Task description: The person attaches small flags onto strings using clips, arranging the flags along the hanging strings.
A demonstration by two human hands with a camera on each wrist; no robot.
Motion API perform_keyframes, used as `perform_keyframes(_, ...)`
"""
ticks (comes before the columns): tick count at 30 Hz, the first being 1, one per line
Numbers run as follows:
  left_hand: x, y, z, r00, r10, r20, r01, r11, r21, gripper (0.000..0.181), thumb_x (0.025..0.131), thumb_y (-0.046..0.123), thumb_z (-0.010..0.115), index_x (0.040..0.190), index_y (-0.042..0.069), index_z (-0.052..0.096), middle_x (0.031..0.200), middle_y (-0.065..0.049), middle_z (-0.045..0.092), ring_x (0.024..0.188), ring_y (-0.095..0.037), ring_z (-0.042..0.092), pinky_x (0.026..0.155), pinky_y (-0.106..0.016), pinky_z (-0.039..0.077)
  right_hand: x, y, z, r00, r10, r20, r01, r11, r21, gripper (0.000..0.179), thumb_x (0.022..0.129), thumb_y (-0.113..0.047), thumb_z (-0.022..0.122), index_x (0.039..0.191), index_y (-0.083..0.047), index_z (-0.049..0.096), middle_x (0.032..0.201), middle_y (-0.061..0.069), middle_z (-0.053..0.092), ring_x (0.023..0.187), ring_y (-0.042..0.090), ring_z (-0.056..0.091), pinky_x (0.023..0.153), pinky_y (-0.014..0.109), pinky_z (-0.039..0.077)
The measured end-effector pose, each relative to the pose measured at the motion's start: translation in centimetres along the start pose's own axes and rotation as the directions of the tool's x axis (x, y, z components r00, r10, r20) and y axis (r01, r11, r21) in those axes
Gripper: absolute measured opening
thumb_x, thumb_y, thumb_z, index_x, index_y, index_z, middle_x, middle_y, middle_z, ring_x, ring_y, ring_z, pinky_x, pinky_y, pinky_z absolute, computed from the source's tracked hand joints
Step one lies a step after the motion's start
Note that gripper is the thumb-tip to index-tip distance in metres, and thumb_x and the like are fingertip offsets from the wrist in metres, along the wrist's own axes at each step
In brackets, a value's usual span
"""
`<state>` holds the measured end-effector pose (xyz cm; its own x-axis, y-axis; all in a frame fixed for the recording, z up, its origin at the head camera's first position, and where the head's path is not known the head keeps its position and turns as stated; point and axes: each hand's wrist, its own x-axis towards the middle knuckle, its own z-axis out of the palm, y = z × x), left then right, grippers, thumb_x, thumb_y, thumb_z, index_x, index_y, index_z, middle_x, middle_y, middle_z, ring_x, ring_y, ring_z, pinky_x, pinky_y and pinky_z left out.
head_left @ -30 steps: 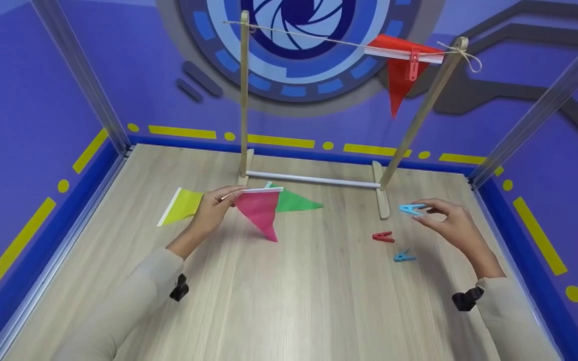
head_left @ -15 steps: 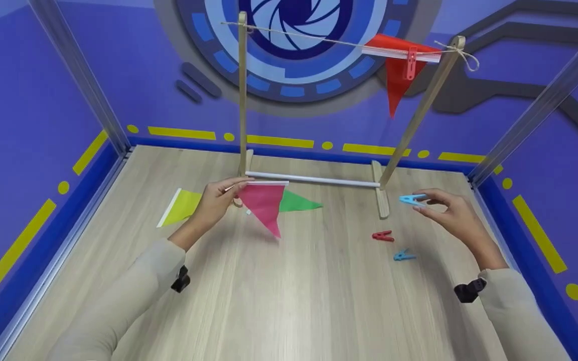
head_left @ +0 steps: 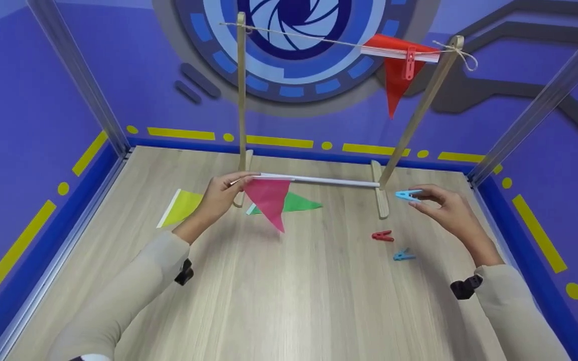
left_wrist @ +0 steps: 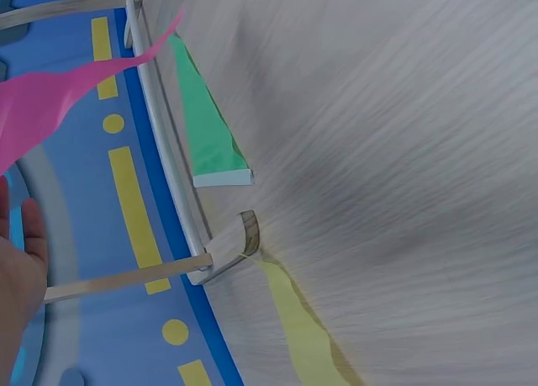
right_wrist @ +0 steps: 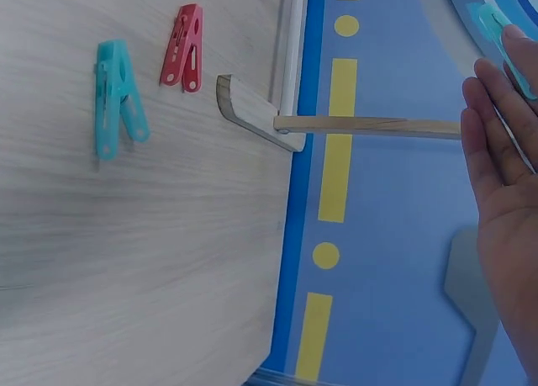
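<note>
My left hand [head_left: 223, 195] pinches a pink pennant [head_left: 269, 198] by the left end of its white top strip; the pennant hangs point down above the table. Behind it a green pennant [head_left: 300, 202] lies flat, partly covered in the head view. A yellow pennant [head_left: 183, 204] lies left of that hand, partly hidden by it. At the right, my right hand [head_left: 447, 208] holds a light blue clothespin [head_left: 407, 195] in the air between thumb and fingers. Below it on the table lie a red clothespin [head_left: 383, 235] and a second blue clothespin [head_left: 403, 254].
A wooden frame with two posts [head_left: 242, 95] and a white crossbar [head_left: 334, 181] stands at the back. String [head_left: 309, 36] runs between the post tops. A red pennant [head_left: 394, 85] hangs near its right end under a red clothespin [head_left: 409, 64]. Blue walls enclose the table.
The left hand has risen and shifted slightly right with the pink pennant, uncovering the green pennant's white edge. The right hand has risen a little with the blue clothespin.
</note>
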<state>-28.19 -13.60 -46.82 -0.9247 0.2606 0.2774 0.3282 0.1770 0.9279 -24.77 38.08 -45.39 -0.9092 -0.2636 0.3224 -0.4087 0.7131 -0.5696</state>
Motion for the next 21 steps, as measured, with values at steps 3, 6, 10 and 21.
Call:
perform_keyframes(3, 0.2, 1.2, 0.1, 1.000, 0.027, 0.011, -0.027, 1.000, -0.003, 0.026, 0.097, 0.022, 0.055, 0.118, 0.015, 0.068, 0.107, -0.007, 0.069, 0.100, -0.023, 0.063, 0.082, -0.028, 0.053, 0.3, -0.2, 0.1, 1.000, -0.009, 0.004, 0.009, 1.000, 0.006, 0.035, 0.088, -0.029, 0.068, 0.122, -0.027, 0.062, 0.110, -0.004, 0.068, 0.103, 0.017, 0.064, 0.083, 0.006, 0.043)
perform_keyframes(6, 0.2, 2.7, 0.3, 0.997, 0.075, 0.017, -0.075, 0.997, 0.002, 0.026, 0.097, 0.015, 0.054, 0.118, 0.006, 0.067, 0.109, -0.011, 0.068, 0.099, -0.026, 0.062, 0.089, -0.029, 0.050, 0.8, -0.5, 0.1, 1.000, 0.002, 0.015, -0.002, 1.000, 0.008, 0.035, 0.088, -0.031, 0.068, 0.122, -0.030, 0.061, 0.110, -0.005, 0.068, 0.103, 0.016, 0.064, 0.085, 0.006, 0.042)
perform_keyframes(10, 0.4, 4.2, 0.5, 0.994, 0.105, 0.027, -0.105, 0.994, 0.027, 0.027, 0.097, 0.012, 0.054, 0.118, 0.001, 0.065, 0.110, -0.013, 0.066, 0.099, -0.026, 0.061, 0.089, -0.031, 0.051, 1.3, -0.9, 0.1, 1.000, 0.010, 0.025, -0.010, 1.000, 0.012, 0.036, 0.087, -0.032, 0.068, 0.122, -0.031, 0.061, 0.109, -0.006, 0.068, 0.104, 0.016, 0.064, 0.086, 0.007, 0.042)
perform_keyframes(21, 1.7, 5.3, 0.8, 0.993, 0.102, 0.052, -0.100, 0.994, -0.046, 0.027, 0.096, 0.012, 0.054, 0.118, 0.000, 0.065, 0.112, -0.015, 0.065, 0.101, -0.031, 0.062, 0.088, -0.037, 0.052, 2.6, -1.9, -0.6, 1.000, -0.027, 0.015, 0.027, 1.000, 0.010, 0.039, 0.087, -0.031, 0.068, 0.123, -0.015, 0.063, 0.110, 0.000, 0.068, 0.103, 0.014, 0.064, 0.086, 0.006, 0.041)
